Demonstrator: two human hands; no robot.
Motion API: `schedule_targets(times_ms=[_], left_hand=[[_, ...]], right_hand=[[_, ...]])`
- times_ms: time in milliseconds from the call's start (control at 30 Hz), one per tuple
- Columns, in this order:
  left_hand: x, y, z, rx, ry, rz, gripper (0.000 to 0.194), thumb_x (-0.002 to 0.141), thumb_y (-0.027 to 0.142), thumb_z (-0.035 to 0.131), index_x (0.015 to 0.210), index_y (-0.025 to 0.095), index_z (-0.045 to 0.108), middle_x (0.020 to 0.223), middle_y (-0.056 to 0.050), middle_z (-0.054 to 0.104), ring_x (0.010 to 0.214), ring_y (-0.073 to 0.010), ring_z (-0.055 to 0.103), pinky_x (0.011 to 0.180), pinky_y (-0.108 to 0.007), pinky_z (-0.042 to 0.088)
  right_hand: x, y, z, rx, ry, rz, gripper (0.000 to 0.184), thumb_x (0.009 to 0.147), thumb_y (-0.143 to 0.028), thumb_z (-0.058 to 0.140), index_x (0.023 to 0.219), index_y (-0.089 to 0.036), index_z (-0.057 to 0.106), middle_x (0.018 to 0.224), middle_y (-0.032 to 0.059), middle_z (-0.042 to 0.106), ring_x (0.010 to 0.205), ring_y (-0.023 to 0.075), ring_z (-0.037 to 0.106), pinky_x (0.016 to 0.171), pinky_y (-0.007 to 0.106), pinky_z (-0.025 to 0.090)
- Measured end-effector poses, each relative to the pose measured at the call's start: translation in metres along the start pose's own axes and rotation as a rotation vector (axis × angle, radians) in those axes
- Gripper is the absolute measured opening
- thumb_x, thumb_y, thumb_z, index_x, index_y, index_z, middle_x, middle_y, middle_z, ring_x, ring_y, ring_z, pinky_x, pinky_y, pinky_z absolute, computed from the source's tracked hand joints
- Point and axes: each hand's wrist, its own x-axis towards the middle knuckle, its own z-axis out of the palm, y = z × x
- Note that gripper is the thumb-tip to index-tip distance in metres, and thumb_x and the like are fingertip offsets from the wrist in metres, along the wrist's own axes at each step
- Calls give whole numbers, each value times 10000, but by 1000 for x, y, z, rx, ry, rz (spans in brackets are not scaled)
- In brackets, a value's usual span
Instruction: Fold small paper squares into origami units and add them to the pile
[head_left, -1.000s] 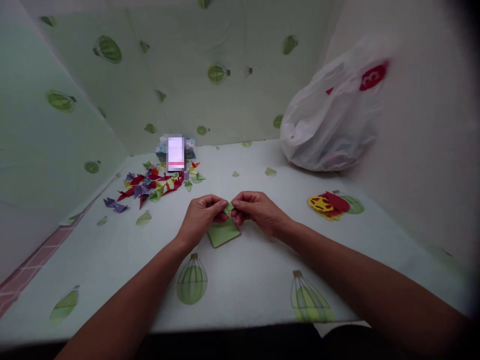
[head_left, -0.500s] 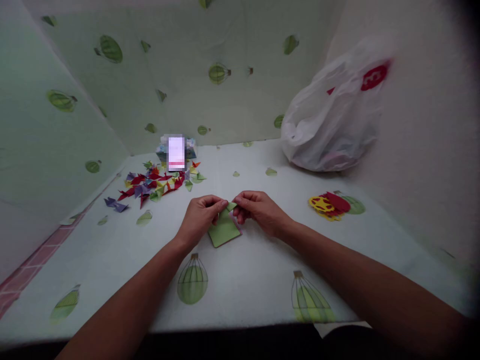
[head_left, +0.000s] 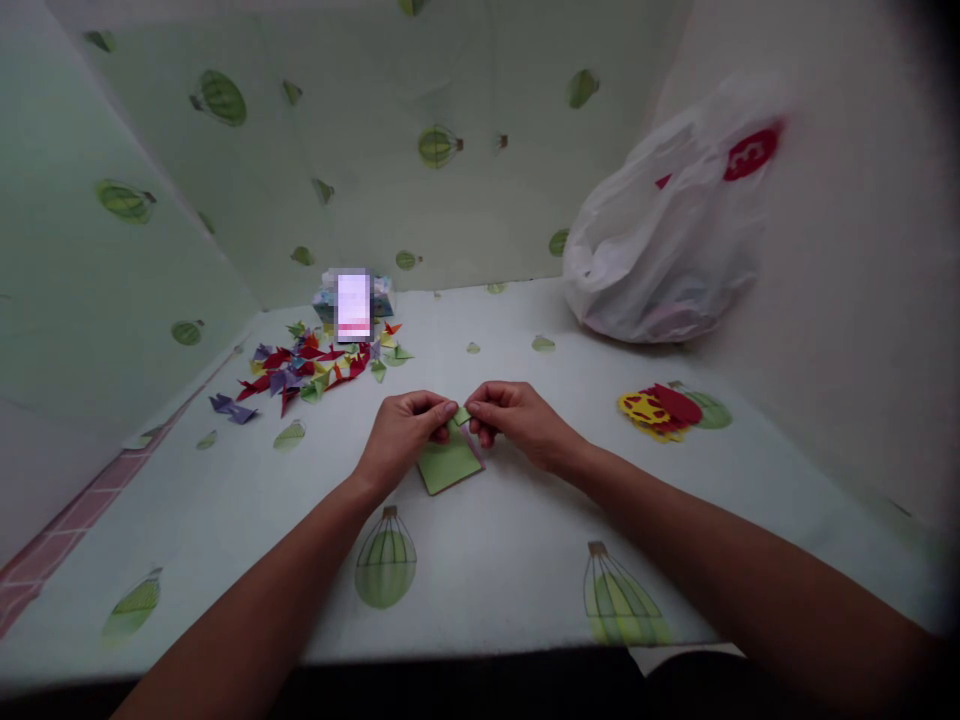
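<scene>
Between my two hands is a small folded piece of green paper (head_left: 461,414), pinched from both sides. My left hand (head_left: 405,432) closes thumb and fingers on its left edge. From the other side, my right hand (head_left: 517,420) grips it between thumb and forefinger, the remaining fingers curled. Just below lies a stack of square green paper (head_left: 450,465) on the table, its far part covered by my left fingers and the folded piece. A purplish edge shows along the stack's right side.
Many folded paper figures (head_left: 289,380) in several colours lie at the back left, before a tissue box (head_left: 384,296) and a blurred-out bright screen (head_left: 353,303). A white plastic bag (head_left: 667,240) stands back right. Yellow and red cut-outs (head_left: 660,410) lie right on the patterned tabletop (head_left: 495,580).
The small folded green paper has shifted and turned slightly between my fingertips, and less of it shows. Both hands stay nearly in place; the stack has not moved.
</scene>
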Motion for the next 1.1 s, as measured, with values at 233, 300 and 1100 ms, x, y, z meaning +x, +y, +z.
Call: schedule_targets(times_ms=[233, 300, 1100], left_hand=[[0, -1, -1, 16, -23, -8, 302, 775, 446, 704, 745, 147, 729, 608, -25, 638, 579, -127, 559, 598, -259, 459], [1, 0, -1, 16, -31, -11, 296, 769, 438, 710, 756, 143, 735, 609, -22, 640, 582, -123, 558, 602, -254, 458], [3, 0, -4, -153, -98, -55, 320, 725, 446, 760, 705, 134, 695, 573, 6, 590, 546, -93, 514, 570, -233, 429]], right_hand=[[-1, -2, 1, -237, 38, -136, 122, 816, -256, 613, 733, -167, 619, 615, -32, 609, 479, 74, 540, 492, 212, 427], [-1, -1, 1, -257, 41, -145, 119, 816, -255, 607, 736, -166, 617, 616, -31, 607, 482, 76, 539, 497, 213, 426], [0, -1, -4, -125, -36, -82, 125, 767, -280, 659, 728, -166, 625, 627, -27, 606, 517, 80, 528, 536, 233, 427]])
